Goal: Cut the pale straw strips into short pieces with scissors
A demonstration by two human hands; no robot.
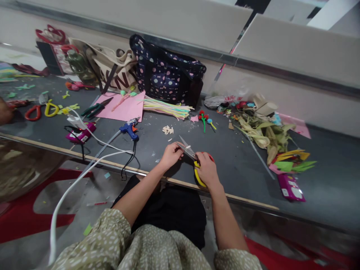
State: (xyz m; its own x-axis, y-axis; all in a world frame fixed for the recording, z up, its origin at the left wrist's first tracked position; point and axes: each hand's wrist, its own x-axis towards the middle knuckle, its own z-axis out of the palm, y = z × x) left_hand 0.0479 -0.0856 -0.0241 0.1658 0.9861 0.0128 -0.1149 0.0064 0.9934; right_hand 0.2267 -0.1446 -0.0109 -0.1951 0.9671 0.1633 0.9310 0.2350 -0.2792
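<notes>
My right hand [207, 169] is closed round the yellow and red handles of a pair of scissors [189, 150], whose open blades point up and left. My left hand [171, 154] pinches a small pale piece [188, 147] that sits between the blades. Both hands hover over the near edge of the dark grey table [239, 168]. A little heap of pale cut bits [168, 130] lies just beyond my left hand.
A blue glue gun [129, 129], a pink power strip [80, 134] with white cables, pink paper [123, 107], pale strips [165, 108], small craft flowers [204, 119], bags [165, 73] and dried leaves [264, 135] crowd the table. Other scissors [42, 109] lie far left.
</notes>
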